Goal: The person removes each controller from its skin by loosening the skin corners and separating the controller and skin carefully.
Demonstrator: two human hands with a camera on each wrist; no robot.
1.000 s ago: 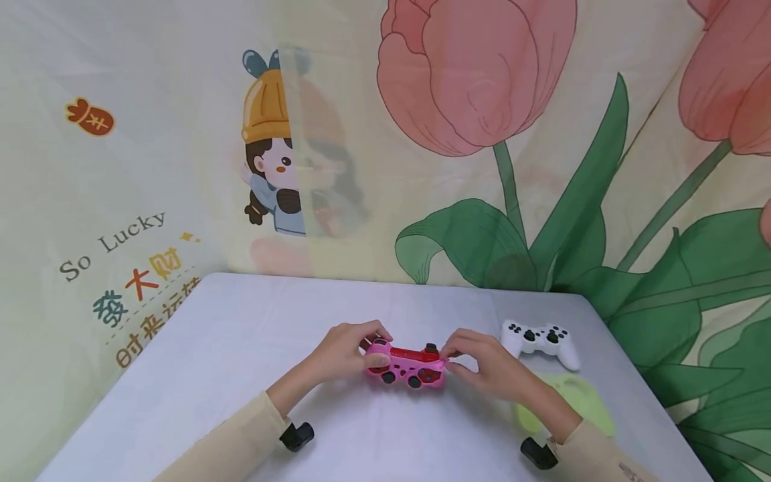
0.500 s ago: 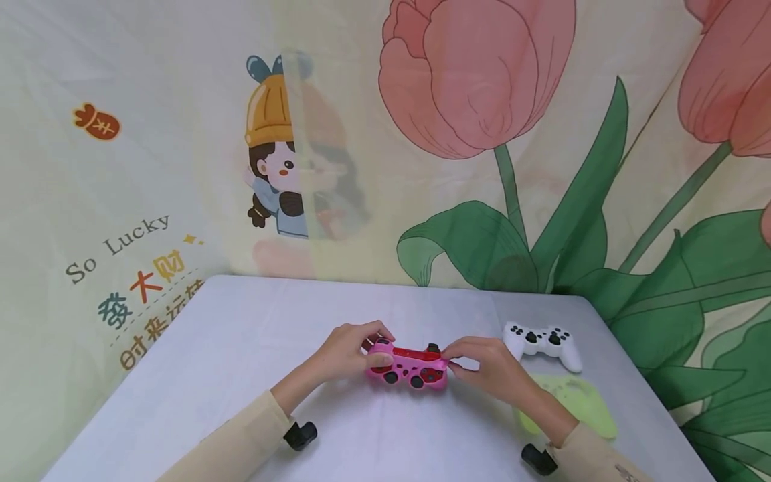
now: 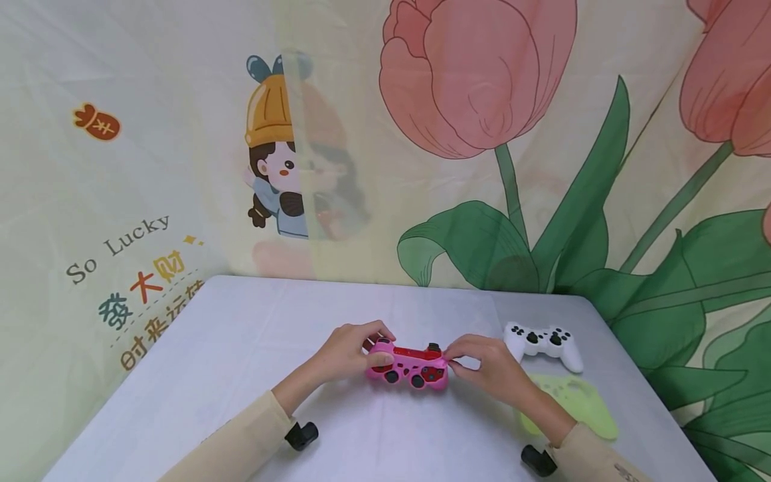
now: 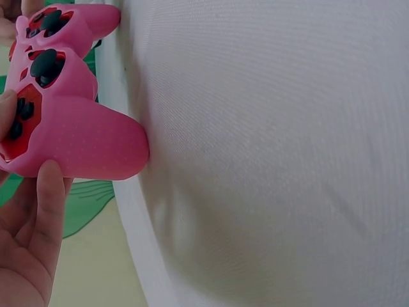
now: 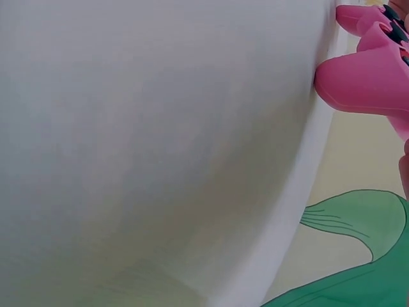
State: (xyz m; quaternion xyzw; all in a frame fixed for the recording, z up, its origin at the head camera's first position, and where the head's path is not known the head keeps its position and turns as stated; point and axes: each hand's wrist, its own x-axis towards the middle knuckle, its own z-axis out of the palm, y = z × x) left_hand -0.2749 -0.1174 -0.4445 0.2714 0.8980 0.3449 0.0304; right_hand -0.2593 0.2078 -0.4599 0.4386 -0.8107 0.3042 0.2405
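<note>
A red game controller (image 3: pixel 415 354) in a pink silicone sleeve (image 3: pixel 405 367) stands near the middle of the white table, its black thumbsticks facing the person. My left hand (image 3: pixel 346 353) grips its left end, thumb on the front by the buttons and fingers behind. At the opposite end, my right hand (image 3: pixel 490 365) pinches the sleeve's upper corner between thumb and fingers. In the left wrist view the pink sleeve (image 4: pixel 96 137) covers the handles, and their tips meet the tabletop. Only the fringe of the right hand shows in the right wrist view, beside the pink sleeve (image 5: pixel 364 80).
A white game controller (image 3: pixel 543 342) lies at the right of the table (image 3: pixel 271 321). In front of it is a lime green silicone sleeve (image 3: pixel 578 405), partly covered by the right forearm. A tulip-printed curtain (image 3: pixel 476 80) hangs behind the table.
The view has shifted slightly. Both hands keep their places on the pink-sleeved controller, with the right fingers still at its upper right corner.
</note>
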